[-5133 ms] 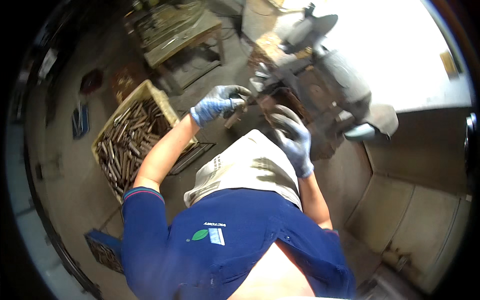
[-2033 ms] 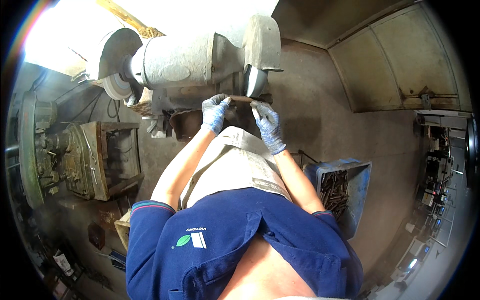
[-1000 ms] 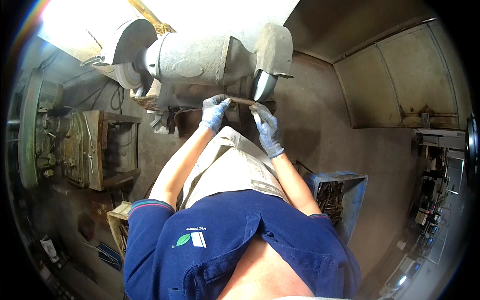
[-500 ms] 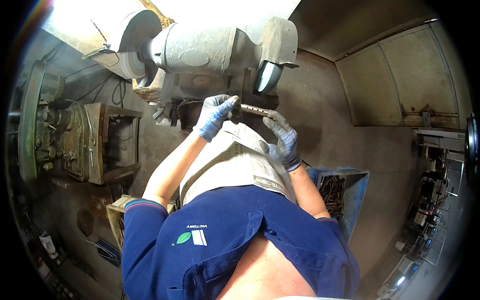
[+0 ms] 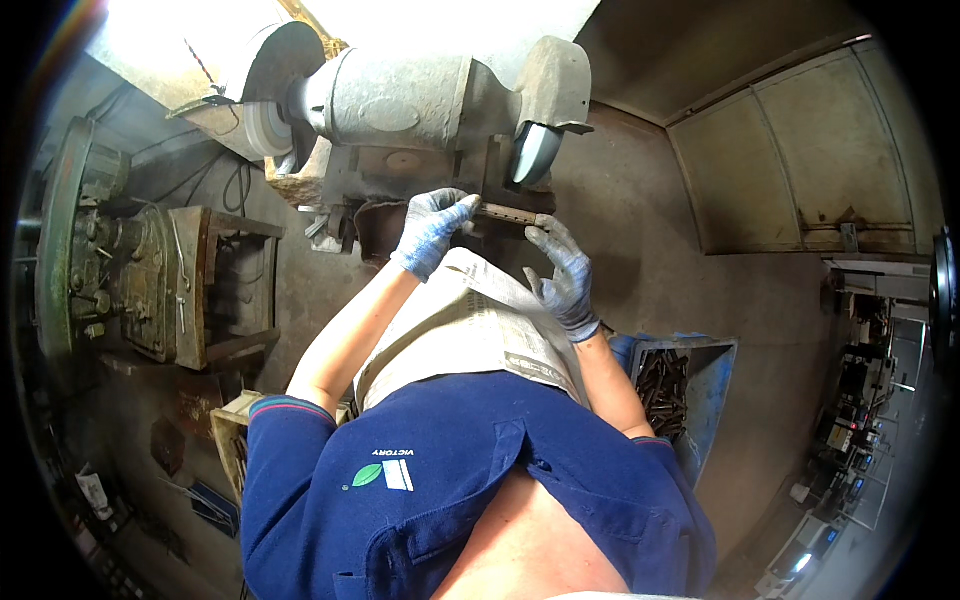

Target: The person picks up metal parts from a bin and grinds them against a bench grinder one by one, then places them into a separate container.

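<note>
A slim metal tube (image 5: 508, 214) with a row of small dark holes lies nearly level between my two gloved hands, in front of the bench grinder (image 5: 400, 100). My left hand (image 5: 432, 232), in a grey-blue glove, pinches the tube's left end between thumb and fingers. At the other end, my right hand (image 5: 566, 285) has its fingertips curled on the tube, while its thumb stands away from it. The grinder's right wheel (image 5: 537, 155) is above and beyond the right hand, apart from the tube. The fingertips' undersides are hidden.
A blue metal bin (image 5: 712, 390) with many metal pieces stands right of my body. A pale crate (image 5: 232, 430) is at my left. Green machinery (image 5: 140, 270) stands farther left. A pale printed cover (image 5: 465, 325) lies over my lap. Large metal doors (image 5: 800, 160) are at right.
The tube has turned slightly in my fingers, its row of holes now sitting differently. Both hands shift only a little and stay at the same ends.
</note>
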Available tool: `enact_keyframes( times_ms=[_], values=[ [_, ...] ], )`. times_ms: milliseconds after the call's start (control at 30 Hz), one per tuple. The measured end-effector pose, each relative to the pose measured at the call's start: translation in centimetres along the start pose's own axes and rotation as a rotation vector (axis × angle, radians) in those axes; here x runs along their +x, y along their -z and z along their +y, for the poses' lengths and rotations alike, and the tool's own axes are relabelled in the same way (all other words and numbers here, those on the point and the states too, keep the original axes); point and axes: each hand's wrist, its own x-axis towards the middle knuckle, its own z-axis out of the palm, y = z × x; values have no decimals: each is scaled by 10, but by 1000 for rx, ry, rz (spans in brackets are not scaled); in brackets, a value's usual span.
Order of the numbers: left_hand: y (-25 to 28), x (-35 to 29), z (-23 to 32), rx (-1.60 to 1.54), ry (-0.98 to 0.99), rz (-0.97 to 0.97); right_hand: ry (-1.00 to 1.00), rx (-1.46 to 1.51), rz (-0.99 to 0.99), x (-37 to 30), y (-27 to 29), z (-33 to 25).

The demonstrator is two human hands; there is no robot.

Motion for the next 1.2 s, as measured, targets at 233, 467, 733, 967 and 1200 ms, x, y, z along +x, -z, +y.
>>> enact_keyframes(
  times_ms=[233,467,733,967,1200],
  values=[
    [3,2,-13,79,-136,-101,-288,509,113,-8,-10,8],
    [2,10,-20,-1,-35,-130,-10,7,143,-7,-5,9],
    [-9,41,-43,120,-10,-35,-76,-161,166,-7,-12,51],
    [-31,66,-68,-55,28,63,-286,145,168,-3,-9,83],
    [-44,74,-70,-20,41,100,-412,386,276,-1,-10,98]
  ],
)
